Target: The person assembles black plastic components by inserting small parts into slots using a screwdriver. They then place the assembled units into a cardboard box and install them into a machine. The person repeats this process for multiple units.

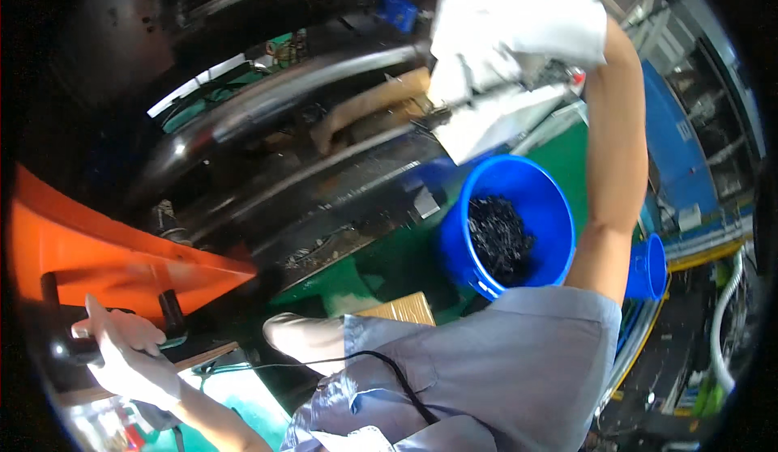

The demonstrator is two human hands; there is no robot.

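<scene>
My left hand (134, 364), in a white glove, is at the lower left. Its fingers are closed round a black handle (74, 350) fixed to a large orange panel (105, 245). My right arm reaches up to the upper right. The right hand (559, 27), also white-gloved, is overexposed and smeared, so its fingers cannot be made out. It is over a pale, bright sheet or tray-like surface (478, 132) beside the dark machine. Whether it holds anything is hidden in the glare.
Below the right arm stands a blue bucket (553, 209) with many small black pieces (498, 237). A smaller blue bin (646, 267) is farther right. Curved dark metal machine parts (267, 120) cross the upper left. A cardboard box (409, 309) lies near my body, on the green floor.
</scene>
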